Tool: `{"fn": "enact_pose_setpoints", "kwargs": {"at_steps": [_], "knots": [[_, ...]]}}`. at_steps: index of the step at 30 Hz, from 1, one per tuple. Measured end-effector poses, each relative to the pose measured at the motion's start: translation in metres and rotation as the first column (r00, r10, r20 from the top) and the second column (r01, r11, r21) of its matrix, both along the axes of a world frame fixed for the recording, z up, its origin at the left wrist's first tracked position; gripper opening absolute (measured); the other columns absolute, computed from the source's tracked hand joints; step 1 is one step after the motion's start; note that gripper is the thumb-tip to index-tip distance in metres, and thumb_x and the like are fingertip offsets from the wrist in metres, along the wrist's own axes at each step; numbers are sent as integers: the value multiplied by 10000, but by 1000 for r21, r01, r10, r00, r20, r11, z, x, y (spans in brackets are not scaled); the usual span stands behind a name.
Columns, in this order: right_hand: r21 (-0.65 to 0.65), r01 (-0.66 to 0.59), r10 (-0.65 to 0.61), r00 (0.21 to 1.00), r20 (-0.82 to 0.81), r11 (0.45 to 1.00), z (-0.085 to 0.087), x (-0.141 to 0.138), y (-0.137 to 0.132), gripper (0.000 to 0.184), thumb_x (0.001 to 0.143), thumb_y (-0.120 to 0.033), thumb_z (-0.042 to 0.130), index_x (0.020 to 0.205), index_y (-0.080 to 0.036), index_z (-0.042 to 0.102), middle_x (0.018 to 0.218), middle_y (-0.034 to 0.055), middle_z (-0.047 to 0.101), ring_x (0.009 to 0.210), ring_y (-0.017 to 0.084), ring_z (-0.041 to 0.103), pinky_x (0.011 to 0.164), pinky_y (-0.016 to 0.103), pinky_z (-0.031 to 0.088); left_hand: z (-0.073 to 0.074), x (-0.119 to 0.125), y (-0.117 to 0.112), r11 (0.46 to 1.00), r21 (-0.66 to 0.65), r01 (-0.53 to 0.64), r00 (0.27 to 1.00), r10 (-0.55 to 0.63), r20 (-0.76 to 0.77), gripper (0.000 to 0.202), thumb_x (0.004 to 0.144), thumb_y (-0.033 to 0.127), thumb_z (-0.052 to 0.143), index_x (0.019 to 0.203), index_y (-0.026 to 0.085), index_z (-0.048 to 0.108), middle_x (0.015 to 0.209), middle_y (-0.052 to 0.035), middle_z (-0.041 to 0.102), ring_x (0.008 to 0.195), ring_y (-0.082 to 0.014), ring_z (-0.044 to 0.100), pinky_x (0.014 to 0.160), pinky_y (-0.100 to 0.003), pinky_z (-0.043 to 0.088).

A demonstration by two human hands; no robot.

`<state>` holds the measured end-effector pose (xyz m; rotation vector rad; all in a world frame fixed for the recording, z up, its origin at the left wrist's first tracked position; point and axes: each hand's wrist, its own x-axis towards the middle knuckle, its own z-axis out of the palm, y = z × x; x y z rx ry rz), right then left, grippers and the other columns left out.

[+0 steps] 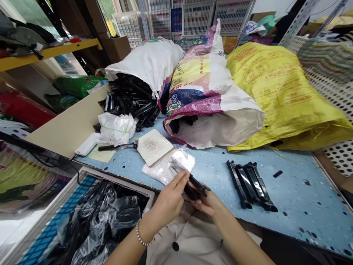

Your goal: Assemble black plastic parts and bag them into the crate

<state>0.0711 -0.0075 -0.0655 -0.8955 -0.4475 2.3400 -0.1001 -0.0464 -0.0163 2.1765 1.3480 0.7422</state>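
Note:
In front of my body, both hands meet on a small bundle of long black plastic pieces. My right hand is closed round the lower end of the bundle. My left hand, with a ring and a beaded bracelet, pinches its upper side. The far end of the bundle is blurred and looks pale and shiny; I cannot tell whether clear film covers it. Just beyond it lie clear plastic bags on the blue table. Several similar black pieces lie side by side to the right.
A white sack spills black pieces. Beside it lie a printed sack and a yellow sack. A hammer and a pale square board are at left. Below stands a crate of bagged black items. Another person is behind.

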Motion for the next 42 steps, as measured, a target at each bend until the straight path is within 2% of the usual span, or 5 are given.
{"fn": "enact_pose_setpoints", "kwargs": {"at_steps": [13,25,35,38,42], "knots": [[463,136,-310,894,323,876,0,-8,-6,284,715,-358,659,937,-211,561,659,-37,558,578,119,493,493,208,394,5,15,-26,989,2,150,986,-150,79,712,825,69,443,1468,251,198,1354,-138,435,1189,-211,520,960,-339,498],[642,-1,-228,934,274,767,29,-23,-13,361,825,-376,595,1129,-242,456,1017,33,545,712,120,561,642,271,494,33,-19,-33,928,-44,-371,851,359,383,106,803,234,623,905,205,626,803,-12,470,717,-127,505,614,-212,452],[922,-285,-347,864,366,262,54,-18,-19,156,933,-273,454,940,-216,600,807,32,602,730,150,564,680,273,465,9,-13,-28,904,-32,-426,862,417,288,65,792,188,549,753,187,601,1291,-118,479,1001,-200,567,795,-296,477],[965,-259,-288,921,262,49,74,-24,-30,172,933,-221,447,985,-215,611,841,61,653,806,173,594,738,306,484,16,-17,-31,969,-132,-211,926,241,289,55,746,165,528,754,202,569,1076,-102,642,923,-203,607,801,-299,474],[974,-227,-17,974,227,-22,94,-25,-32,215,935,-223,477,1109,-208,602,1119,92,678,1034,171,608,905,330,463,44,-53,-50,892,-413,-181,967,239,91,58,747,250,528,789,229,562,726,-9,637,691,-171,584,665,-249,449]]}}
